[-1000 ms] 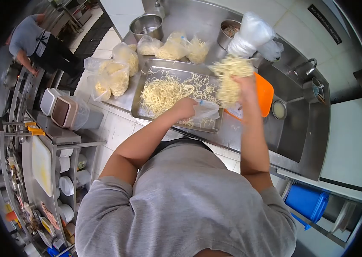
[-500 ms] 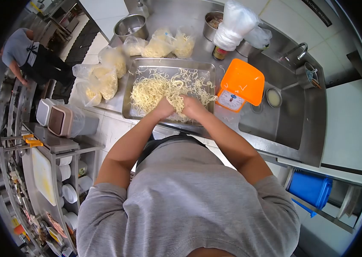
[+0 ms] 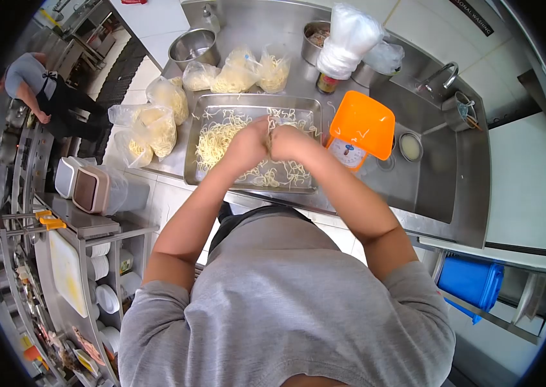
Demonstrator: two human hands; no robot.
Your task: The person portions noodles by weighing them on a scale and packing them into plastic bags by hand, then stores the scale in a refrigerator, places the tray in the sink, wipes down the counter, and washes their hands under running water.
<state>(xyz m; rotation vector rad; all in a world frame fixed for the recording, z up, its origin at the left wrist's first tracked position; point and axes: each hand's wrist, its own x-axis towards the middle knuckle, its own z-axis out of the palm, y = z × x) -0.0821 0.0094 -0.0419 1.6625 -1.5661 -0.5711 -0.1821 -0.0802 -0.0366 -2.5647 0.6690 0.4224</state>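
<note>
Loose pale noodles (image 3: 216,142) lie spread in a shallow steel tray (image 3: 190,169), heaped thickest on its left side. My left hand (image 3: 251,140) and my right hand (image 3: 288,142) meet above the middle of the tray, both closed. Strands show between and just beyond them, so each hand grips noodles; the fingertips themselves are mostly hidden behind the backs of the hands. Right of the tray stands a scale with an orange pan (image 3: 363,124) and a white dial (image 3: 346,153).
Several plastic bags of noodles (image 3: 234,76) line the tray's back and left. A steel pot (image 3: 193,48) stands behind them. Wrapped white plastic bags (image 3: 349,42) stand near the sink (image 3: 431,174) at right. Another person (image 3: 37,84) works at far left.
Both hands have risen away from me, drawing together over the tray. Noodles that hung around the fingers are now mostly hidden behind the hands. The camera view has shifted slightly.
</note>
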